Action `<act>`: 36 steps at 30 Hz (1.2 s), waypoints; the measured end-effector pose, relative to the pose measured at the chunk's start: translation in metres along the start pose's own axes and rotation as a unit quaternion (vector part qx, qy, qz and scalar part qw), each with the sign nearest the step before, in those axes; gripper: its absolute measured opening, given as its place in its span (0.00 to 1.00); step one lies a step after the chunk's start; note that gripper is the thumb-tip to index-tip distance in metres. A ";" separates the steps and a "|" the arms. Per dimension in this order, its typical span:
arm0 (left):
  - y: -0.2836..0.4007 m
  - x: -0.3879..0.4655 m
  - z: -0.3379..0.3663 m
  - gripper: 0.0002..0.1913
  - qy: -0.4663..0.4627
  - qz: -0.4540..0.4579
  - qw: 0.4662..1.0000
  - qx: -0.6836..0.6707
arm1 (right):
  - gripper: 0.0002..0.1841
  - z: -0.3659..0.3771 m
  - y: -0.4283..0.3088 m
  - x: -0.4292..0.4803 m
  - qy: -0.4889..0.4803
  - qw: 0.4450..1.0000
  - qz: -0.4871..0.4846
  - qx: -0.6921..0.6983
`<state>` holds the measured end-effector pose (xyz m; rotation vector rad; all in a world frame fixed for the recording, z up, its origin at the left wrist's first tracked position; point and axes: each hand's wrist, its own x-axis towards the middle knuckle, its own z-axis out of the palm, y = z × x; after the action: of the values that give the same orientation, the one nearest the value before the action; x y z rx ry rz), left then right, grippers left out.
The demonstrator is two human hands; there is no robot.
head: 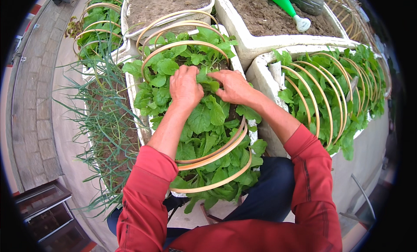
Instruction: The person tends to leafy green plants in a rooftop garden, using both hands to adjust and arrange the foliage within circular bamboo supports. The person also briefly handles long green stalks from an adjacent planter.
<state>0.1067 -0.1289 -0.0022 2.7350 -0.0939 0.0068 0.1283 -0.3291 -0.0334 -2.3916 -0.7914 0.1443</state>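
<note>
Leafy green plants [199, 118] fill a white foam planter box [135, 99] in the middle of the view. My left hand [185, 85] is down among the leaves, back up, its fingertips hidden by foliage. Just right of it, my right hand [232, 85] has its thumb and forefinger apart at a leaf between the two hands; whether it pinches anything is unclear. Bent bamboo hoops [187, 42] arch over the plants beyond my hands, and more hoops [215, 159] stand nearer my body.
Thin green onions [110, 131] grow in a box to the left. At the right, a foam box [265, 76] holds leafy plants under several hoops. Soil-filled containers [169, 1] stand beyond, one with a green watering can [283, 4] on its soil. Stone paving [42, 112] runs along the far left.
</note>
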 end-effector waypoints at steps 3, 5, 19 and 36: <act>0.002 -0.002 0.001 0.31 0.032 0.151 0.988 0.020 | 0.28 0.001 -0.001 -0.006 -0.042 0.999 0.000 -0.030; 0.006 -0.007 0.004 0.35 -0.029 0.201 0.979 0.022 | 0.25 -0.001 -0.005 -0.011 -0.070 0.995 -0.007 -0.071; 0.007 -0.018 0.002 0.36 -0.152 0.166 0.973 0.055 | 0.15 -0.034 0.024 -0.017 0.036 0.981 0.122 0.149; 0.010 -0.016 0.001 0.33 -0.146 0.165 0.974 0.053 | 0.38 -0.009 0.017 0.010 -0.030 0.936 0.206 0.283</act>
<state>0.0903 -0.1377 0.0008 2.7733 -0.6467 -0.3044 0.1481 -0.3388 -0.0348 -1.9639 -0.2101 0.5396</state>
